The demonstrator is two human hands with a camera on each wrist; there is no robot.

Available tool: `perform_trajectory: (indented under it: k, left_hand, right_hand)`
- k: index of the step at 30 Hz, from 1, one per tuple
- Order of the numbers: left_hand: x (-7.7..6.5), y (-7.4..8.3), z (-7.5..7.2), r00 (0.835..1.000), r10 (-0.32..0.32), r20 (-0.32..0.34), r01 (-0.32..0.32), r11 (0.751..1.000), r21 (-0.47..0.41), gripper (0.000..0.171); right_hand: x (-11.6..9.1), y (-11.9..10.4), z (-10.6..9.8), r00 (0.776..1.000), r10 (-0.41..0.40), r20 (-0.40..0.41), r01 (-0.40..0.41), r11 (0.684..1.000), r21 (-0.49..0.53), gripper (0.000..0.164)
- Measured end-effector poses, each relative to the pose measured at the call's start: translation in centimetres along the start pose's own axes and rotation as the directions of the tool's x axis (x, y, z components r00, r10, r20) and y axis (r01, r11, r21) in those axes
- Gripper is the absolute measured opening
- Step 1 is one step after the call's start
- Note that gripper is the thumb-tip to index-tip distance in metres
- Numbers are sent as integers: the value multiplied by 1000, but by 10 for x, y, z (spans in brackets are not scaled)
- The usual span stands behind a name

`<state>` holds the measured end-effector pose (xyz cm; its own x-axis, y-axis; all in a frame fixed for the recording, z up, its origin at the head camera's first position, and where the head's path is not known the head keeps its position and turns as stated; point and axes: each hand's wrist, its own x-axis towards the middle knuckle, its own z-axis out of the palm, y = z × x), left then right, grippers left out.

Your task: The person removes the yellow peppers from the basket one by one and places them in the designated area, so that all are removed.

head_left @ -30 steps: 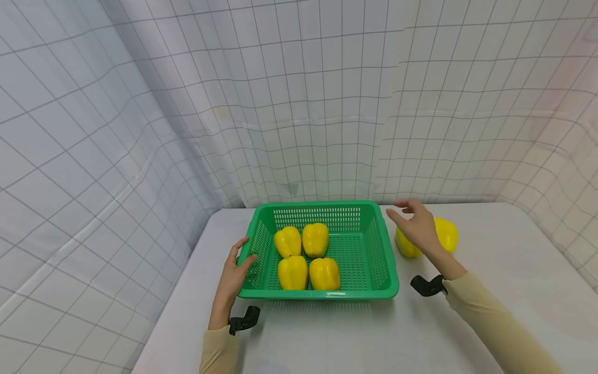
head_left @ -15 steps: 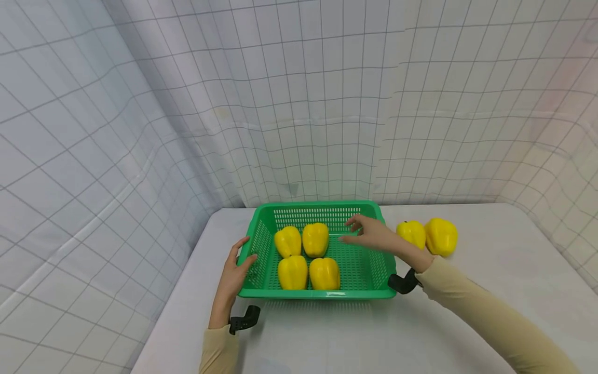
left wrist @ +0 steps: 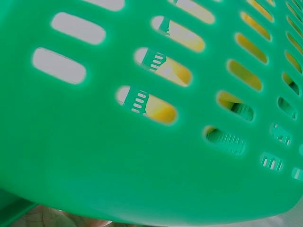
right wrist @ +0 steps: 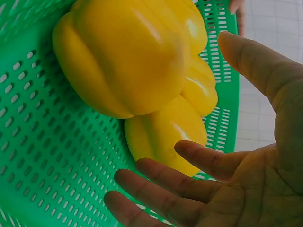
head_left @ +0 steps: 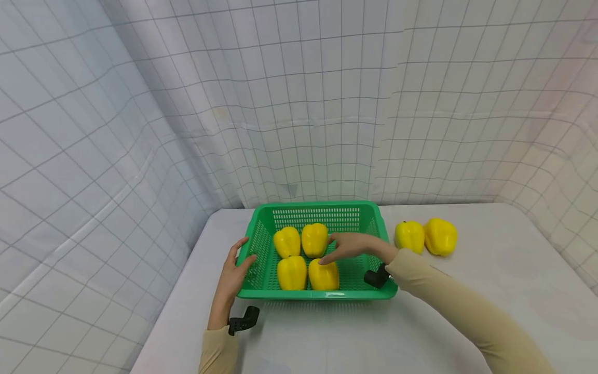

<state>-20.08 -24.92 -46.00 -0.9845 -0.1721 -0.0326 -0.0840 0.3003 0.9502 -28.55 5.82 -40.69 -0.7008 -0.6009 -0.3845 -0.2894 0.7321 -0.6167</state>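
A green plastic basket [head_left: 317, 295] with slotted walls holds several yellow bell peppers [head_left: 292, 273] in its left and middle part. My left hand [head_left: 233, 272] grips the basket's left rim, thumb over the edge; in the left wrist view the basket wall [left wrist: 94, 156] hides most of it. My right hand [head_left: 348, 245] reaches in over the right side, holding nothing. Its thumb overlaps the front right pepper [head_left: 325, 278], and its fingertips are beside the back right pepper [head_left: 314, 240]. The right wrist view shows the fingers [right wrist: 161, 189] spread close to the peppers.
Two more yellow bell peppers, one with a green stem [head_left: 410, 237] and one beside it [head_left: 440, 237], lie on the white table [head_left: 490, 270] right of the basket. A white gridded curtain [head_left: 317, 130] hangs behind and along both sides.
My right hand has moved left from over the two table peppers, across the basket's right side, to the peppers inside. The left hand and the basket have stayed put.
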Motion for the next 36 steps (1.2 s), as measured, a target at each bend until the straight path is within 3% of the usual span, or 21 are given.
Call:
perform_trajectory:
  k: [7,15,36]
  left_hand:
    - [0,0,1,1000,1,0,-1,1000,0,54]
    - [-1,0,0,1000,0,1,0,1000,-4,54]
    - [-1,-1,-1,1000,18,2,-18,1000,-10,53]
  right_hand:
    - [10,-4,8,992,64,105,-74,992,99,80]
    - [17,-2,15,981,117,152,-134,985,105,82]
    - [23,8,18,976,68,206,-110,973,202,78]
